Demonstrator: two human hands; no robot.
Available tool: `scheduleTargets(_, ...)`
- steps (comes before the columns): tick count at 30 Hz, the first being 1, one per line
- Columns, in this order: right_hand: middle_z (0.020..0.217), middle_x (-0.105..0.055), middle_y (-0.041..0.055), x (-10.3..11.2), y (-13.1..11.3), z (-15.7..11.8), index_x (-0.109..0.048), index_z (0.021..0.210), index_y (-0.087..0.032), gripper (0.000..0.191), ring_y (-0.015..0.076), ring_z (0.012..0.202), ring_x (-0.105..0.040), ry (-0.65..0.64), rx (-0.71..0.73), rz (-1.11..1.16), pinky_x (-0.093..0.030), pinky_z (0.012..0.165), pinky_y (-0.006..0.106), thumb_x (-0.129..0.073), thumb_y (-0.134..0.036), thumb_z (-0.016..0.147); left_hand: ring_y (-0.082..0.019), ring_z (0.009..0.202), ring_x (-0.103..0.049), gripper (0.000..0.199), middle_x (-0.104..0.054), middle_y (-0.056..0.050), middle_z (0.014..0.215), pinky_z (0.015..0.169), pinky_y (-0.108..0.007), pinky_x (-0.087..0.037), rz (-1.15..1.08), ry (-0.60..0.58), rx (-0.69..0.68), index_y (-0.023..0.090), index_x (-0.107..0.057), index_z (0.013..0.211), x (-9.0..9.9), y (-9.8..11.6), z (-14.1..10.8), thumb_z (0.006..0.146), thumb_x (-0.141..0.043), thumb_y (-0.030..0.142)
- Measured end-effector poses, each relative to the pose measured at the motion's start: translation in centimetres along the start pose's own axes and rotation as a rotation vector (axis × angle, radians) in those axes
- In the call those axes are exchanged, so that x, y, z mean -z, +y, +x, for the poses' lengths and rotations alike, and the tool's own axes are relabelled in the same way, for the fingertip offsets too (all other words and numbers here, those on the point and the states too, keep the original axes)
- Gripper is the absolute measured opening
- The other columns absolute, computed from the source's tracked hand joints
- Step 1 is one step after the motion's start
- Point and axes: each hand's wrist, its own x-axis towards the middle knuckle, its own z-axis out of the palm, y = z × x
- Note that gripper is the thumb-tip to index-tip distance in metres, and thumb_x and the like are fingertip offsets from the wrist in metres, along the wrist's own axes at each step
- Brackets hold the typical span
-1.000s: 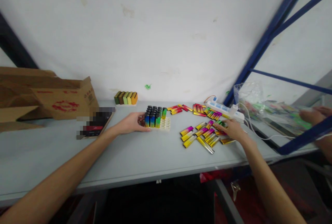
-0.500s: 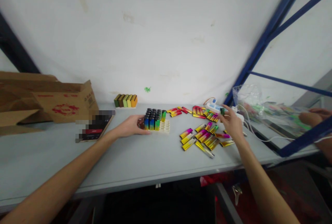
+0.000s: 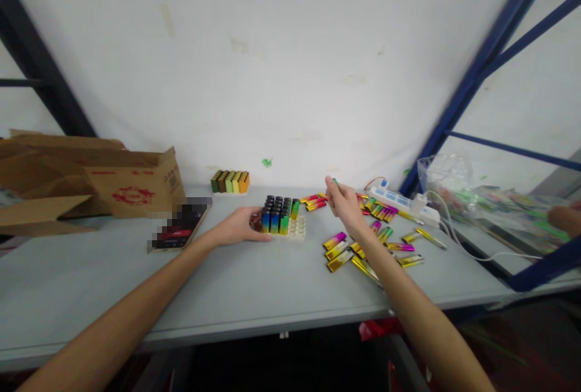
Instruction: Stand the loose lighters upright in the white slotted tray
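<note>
A white tray with holes (image 3: 298, 228) stands on the table, its left part filled with upright lighters (image 3: 275, 218) in blue, green and yellow with black ends. My left hand (image 3: 240, 225) is closed around the tray's left side, thumb at the front. Right of the tray, my right hand (image 3: 345, 205) is raised over the table, fingers pinched on a green lighter (image 3: 335, 182), of which only a tip shows. Loose shiny lighters in yellow, purple and silver (image 3: 339, 251) lie beneath and around that forearm. Red and yellow ones (image 3: 315, 204) lie farther back.
Another block of upright lighters (image 3: 230, 182) stands by the wall. At left are an open cardboard box (image 3: 131, 186) and a phone (image 3: 181, 225). A white power strip (image 3: 399, 199) with cables lies at right, beside a blue rack post (image 3: 458, 89). Another person's hand (image 3: 565, 219) shows at far right.
My right hand has moved left from beside the power strip toward the tray, carrying the green lighter. My left hand stays at the tray. The whole view has shifted slightly.
</note>
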Motion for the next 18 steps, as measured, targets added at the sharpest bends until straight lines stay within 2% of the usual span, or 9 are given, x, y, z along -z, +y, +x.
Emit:
scheduleTargets(3, 0.048, -0.031, -0.0046, -2.6, 1.4, -0.8, -0.034, 0.053, -0.024, 0.057, 0.0105, 0.049, -0.031, 0.159, 0.126, -0.166, -0.024, 0.047, 0.027, -0.049, -0.066, 0.088, -0.023, 0.074, -0.063, 0.053, -0.069, -0.002, 0.08, 0.064, -0.031, -0.049, -0.028, 0.003, -0.008, 0.018, -0.069, 0.093, 0.0, -0.2, 0.0, 0.058, -0.085, 0.055)
scheduleTargets(5, 0.049, -0.031, -0.0041, -3.4, 2.2, -1.5, -0.031, 0.051, -0.024, 0.053, 0.0107, 0.05, -0.031, 0.176, 0.183, -0.241, -0.023, 0.05, 0.027, -0.05, -0.057, 0.088, -0.024, 0.076, -0.064, 0.053, -0.069, -0.002, 0.079, 0.065, -0.031, -0.05, -0.032, 0.007, -0.016, 0.018, -0.069, 0.092, 0.0, -0.4, 0.1, 0.057, -0.085, 0.054)
scheduleTargets(11, 0.05, -0.033, -0.0041, -3.0, 3.4, -2.1, -0.032, 0.052, -0.024, 0.042, 0.0122, 0.05, -0.032, 0.139, 0.146, -0.315, -0.022, 0.05, 0.028, -0.05, -0.043, 0.085, -0.025, 0.078, -0.065, 0.056, -0.071, -0.003, 0.08, 0.066, -0.031, -0.051, -0.044, 0.009, -0.021, 0.018, -0.069, 0.095, -0.1, -0.8, 0.3, 0.057, -0.086, 0.055)
scheduleTargets(18, 0.052, -0.035, -0.004, -2.5, 3.6, -2.0, -0.035, 0.056, -0.024, 0.045, 0.0125, 0.052, -0.033, 0.123, 0.142, -0.271, -0.025, 0.05, 0.027, -0.051, -0.05, 0.089, -0.024, 0.077, -0.066, 0.058, -0.071, -0.002, 0.082, 0.064, -0.03, -0.05, -0.046, 0.003, -0.018, 0.018, -0.07, 0.098, 0.0, -0.9, 0.3, 0.057, -0.086, 0.055)
